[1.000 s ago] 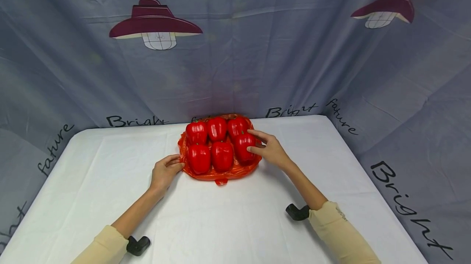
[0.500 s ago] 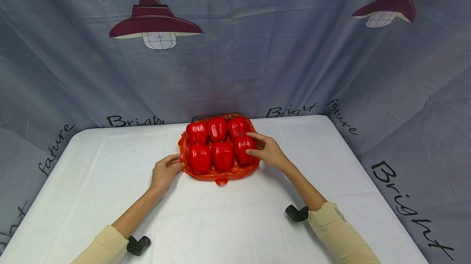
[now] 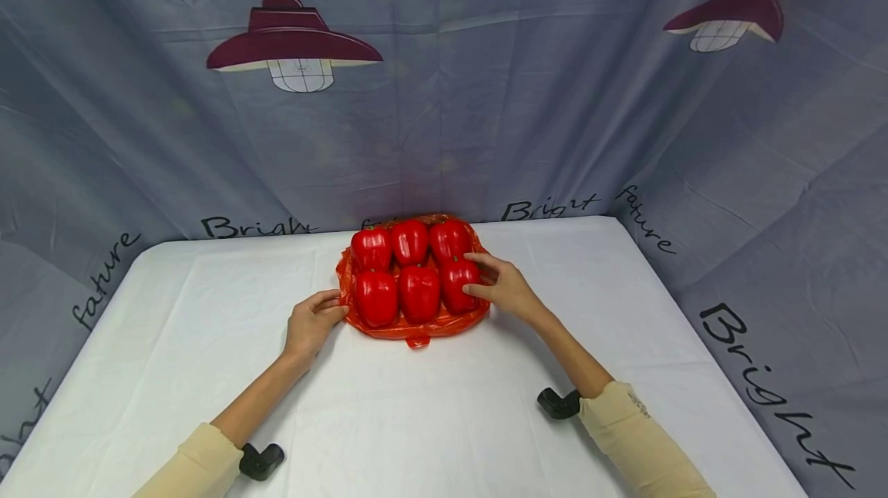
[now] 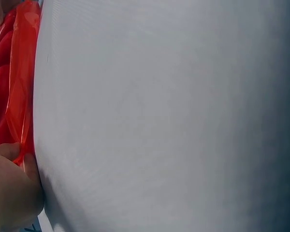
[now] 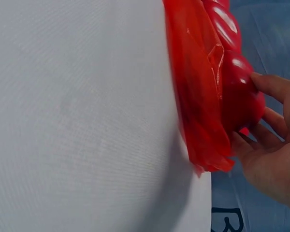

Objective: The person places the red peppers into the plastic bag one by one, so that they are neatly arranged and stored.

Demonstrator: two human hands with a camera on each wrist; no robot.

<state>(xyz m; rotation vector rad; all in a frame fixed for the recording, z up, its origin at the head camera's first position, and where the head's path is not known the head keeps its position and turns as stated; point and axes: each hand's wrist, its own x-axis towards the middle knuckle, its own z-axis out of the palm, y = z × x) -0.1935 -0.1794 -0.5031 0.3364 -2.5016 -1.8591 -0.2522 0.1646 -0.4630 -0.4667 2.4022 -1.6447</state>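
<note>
Several glossy red bell peppers lie in two rows on a spread red plastic bag near the table's far edge. At the bag's left edge my left hand pinches the plastic between thumb and fingers; the left wrist view shows the bag gathered there. My right hand holds the front right bell pepper from its right side. In the right wrist view, thumb and fingers curl round that bell pepper, and the bag's crumpled edge stands up along the row.
A white cloth covers the table. Behind it hangs a grey-blue curtain printed with lamps and lettering. A black wrist-worn piece shows by the left sleeve, another by the right.
My right hand has shifted slightly left, and the front right bell pepper has moved a little left with it, closer to its neighbour. The left hand keeps its place on the bag.
</note>
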